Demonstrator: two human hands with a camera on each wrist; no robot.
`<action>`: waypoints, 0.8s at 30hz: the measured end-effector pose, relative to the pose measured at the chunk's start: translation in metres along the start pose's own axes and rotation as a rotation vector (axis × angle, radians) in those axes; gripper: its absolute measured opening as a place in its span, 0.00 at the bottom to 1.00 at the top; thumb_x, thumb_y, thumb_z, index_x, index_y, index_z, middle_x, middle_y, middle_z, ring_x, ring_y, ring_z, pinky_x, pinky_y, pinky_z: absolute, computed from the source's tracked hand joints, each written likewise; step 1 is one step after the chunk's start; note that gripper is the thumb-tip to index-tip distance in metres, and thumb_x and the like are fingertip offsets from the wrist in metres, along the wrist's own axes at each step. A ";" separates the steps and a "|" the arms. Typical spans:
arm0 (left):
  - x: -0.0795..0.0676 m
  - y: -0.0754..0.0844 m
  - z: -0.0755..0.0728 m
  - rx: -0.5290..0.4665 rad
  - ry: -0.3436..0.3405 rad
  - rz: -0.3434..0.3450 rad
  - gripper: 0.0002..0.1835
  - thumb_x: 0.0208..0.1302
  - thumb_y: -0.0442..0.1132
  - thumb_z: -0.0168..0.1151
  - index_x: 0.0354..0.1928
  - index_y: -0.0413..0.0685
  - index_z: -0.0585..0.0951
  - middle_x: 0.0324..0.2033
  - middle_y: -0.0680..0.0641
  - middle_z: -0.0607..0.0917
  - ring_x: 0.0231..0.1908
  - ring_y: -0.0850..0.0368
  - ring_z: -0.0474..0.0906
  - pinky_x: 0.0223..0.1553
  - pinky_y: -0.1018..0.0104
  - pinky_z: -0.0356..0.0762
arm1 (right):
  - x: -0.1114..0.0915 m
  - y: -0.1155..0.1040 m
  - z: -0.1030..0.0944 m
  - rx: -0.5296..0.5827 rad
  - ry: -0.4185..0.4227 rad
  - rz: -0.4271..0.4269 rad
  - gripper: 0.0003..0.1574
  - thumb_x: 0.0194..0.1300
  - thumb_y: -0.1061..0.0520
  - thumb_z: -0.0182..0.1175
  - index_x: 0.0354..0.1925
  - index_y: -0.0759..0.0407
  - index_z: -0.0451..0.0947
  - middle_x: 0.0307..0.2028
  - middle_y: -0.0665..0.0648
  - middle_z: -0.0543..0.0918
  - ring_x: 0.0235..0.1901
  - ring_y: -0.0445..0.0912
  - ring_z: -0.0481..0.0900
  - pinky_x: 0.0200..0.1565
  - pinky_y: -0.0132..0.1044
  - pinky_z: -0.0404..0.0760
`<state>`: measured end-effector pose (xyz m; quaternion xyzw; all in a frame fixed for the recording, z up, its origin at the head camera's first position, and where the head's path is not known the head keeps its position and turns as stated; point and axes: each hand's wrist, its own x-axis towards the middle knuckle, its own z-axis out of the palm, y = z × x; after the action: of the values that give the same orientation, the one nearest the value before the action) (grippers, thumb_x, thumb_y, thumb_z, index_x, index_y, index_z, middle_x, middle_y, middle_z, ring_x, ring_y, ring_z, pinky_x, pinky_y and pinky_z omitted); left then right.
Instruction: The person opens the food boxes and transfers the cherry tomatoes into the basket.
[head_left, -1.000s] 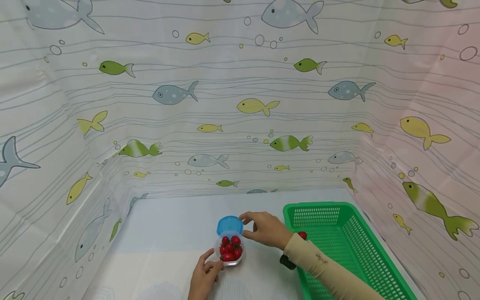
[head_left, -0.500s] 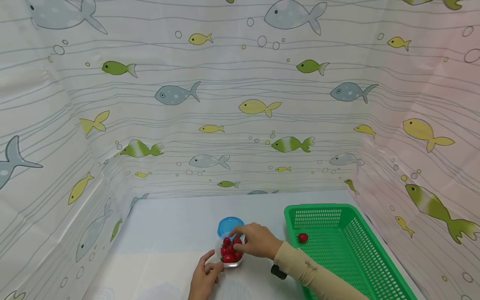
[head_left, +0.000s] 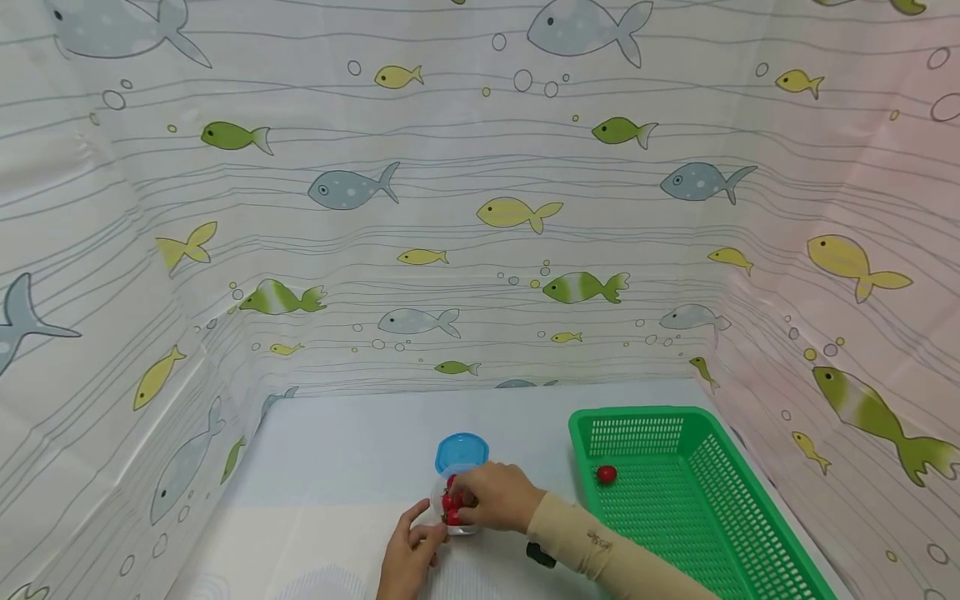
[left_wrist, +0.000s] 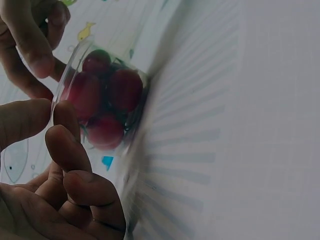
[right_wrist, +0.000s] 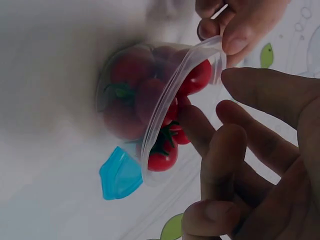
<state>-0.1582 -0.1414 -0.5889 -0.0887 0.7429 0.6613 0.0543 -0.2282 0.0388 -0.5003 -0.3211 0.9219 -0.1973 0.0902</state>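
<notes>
A clear plastic cup (right_wrist: 102, 97) full of red cherry tomatoes (head_left: 449, 504) stands on the table. At its near left side my left hand (head_left: 409, 550) pinches the rim between thumb (left_wrist: 30, 120) and fingers, as the left wrist view shows. Over the mouth of the cup is my right hand (head_left: 498, 497), which hides part of the tomatoes in the head view. In the right wrist view its forefinger (right_wrist: 195, 125) reaches inside the rim against the tomatoes, while the thumb (right_wrist: 265, 90) stays apart from it.
A blue lid (head_left: 461, 452) lies just behind the cup. To the right stands a green basket (head_left: 573, 425) with one red tomato (head_left: 607, 474) in its far left corner. Fish-patterned sheets (head_left: 450, 287) wall the table at the back and sides.
My right hand has come from the blue lid, toward me and left, down into the cup's mouth. The left hand has kept its place at the rim.
</notes>
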 end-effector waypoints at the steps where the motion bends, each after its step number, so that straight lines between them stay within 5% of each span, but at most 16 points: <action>1: 0.000 0.000 0.000 -0.003 0.000 0.001 0.41 0.70 0.52 0.65 0.73 0.34 0.61 0.35 0.46 0.87 0.26 0.54 0.75 0.28 0.65 0.72 | 0.001 -0.001 0.001 -0.006 -0.008 0.008 0.12 0.62 0.48 0.73 0.43 0.47 0.87 0.27 0.37 0.81 0.27 0.31 0.75 0.30 0.30 0.76; 12: -0.001 0.001 0.000 0.014 0.015 0.014 0.39 0.70 0.51 0.65 0.73 0.36 0.63 0.33 0.47 0.88 0.25 0.56 0.75 0.28 0.67 0.71 | 0.005 -0.010 0.004 -0.134 0.000 -0.010 0.09 0.60 0.47 0.73 0.40 0.44 0.90 0.24 0.36 0.80 0.25 0.31 0.73 0.27 0.31 0.76; 24: -0.002 0.004 0.000 0.032 0.020 0.038 0.38 0.71 0.49 0.64 0.72 0.33 0.63 0.33 0.47 0.88 0.25 0.57 0.75 0.27 0.67 0.71 | 0.011 -0.015 0.007 -0.191 -0.115 0.041 0.08 0.64 0.45 0.70 0.39 0.44 0.89 0.29 0.40 0.78 0.29 0.34 0.71 0.31 0.33 0.78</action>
<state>-0.1572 -0.1404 -0.5850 -0.0803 0.7556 0.6491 0.0356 -0.2264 0.0193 -0.5010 -0.3202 0.9361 -0.0881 0.1159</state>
